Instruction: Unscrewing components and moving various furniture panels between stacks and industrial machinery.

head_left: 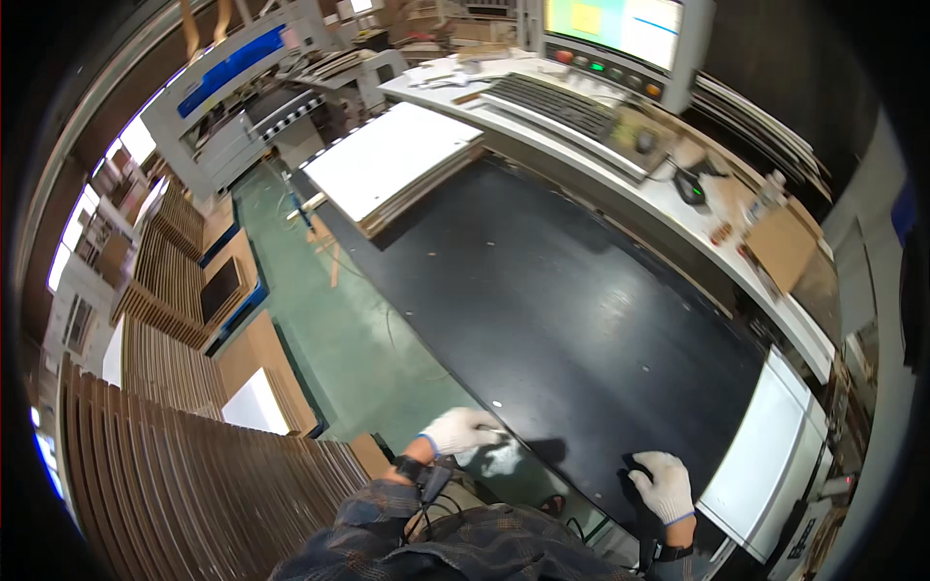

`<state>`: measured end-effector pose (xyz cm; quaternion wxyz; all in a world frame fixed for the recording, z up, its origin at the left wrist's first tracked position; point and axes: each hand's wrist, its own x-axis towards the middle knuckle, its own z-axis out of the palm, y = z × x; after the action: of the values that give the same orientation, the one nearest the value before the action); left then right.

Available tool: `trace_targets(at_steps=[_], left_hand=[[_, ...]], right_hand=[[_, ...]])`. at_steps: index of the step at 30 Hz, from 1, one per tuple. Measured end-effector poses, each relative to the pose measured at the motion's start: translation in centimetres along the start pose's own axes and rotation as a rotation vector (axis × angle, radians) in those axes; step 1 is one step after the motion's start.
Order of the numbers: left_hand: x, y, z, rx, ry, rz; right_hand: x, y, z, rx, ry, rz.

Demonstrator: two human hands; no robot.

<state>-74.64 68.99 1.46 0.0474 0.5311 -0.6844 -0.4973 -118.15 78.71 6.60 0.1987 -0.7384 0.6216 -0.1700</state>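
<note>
From the head view, here's the black table (581, 281) stretching out ahead of the person, and both gloved hands are at its near end. The left hand (460, 431) is at the table's left edge, fingers drawn together, with something small and pale at the tips; whether it's gripped, nobody can tell from here. Over to the right hand (666, 484), above the table's near end, and that one's curved with thumb and fingers apart, nothing seen between them! A little white scrap (497, 404) lies on the table just ahead of the left hand. Look to the table's far end: a stack of white-topped panels (392, 160) sits there, while a white panel (760, 455) lies just beside its near right end. Along the table's far long side runs a desk (668, 203) carrying a dark keyboard (547, 105), and left of the table, across green floor (358, 329), stand brown-edged boards (213, 474) in tall stacks.
</note>
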Motion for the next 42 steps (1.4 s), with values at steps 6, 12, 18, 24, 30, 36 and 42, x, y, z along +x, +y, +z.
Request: trace_targets(at_steps=[6, 12, 18, 24, 30, 36, 42], left_hand=[[-12.0, -17.2, -10.7, -0.045, 0.445, -0.253], [-19.8, -25.0, -18.0, -0.305, 0.607, -0.380], [-18.3, -28.1, -26.6, -0.447, 0.814, -0.345], [-11.2, -29.1, -39.4, -0.728, 0.982, -0.250], [-5.2, -30.7, -51.4, -0.666, 1.175, -0.183], [1.7, -34.9, -62.4, -0.553, 1.255, -0.142], [10.3, -41.0, -73.5, -0.520, 1.263, -0.058]], right_hand=[[15.9, -16.7, 5.2, -0.067, -0.300, -0.385], [28.2, -29.4, 10.8, -0.241, -0.521, -0.628], [37.8, -37.4, 15.2, -0.210, -0.602, -0.747], [47.6, -43.4, 20.4, -0.079, -0.625, -0.897], [54.4, -48.7, 20.2, 0.143, -0.543, -1.035], [59.9, -53.1, 17.4, 0.248, -0.519, -0.953], [65.4, -59.3, 20.9, 0.349, -0.519, -0.623]])
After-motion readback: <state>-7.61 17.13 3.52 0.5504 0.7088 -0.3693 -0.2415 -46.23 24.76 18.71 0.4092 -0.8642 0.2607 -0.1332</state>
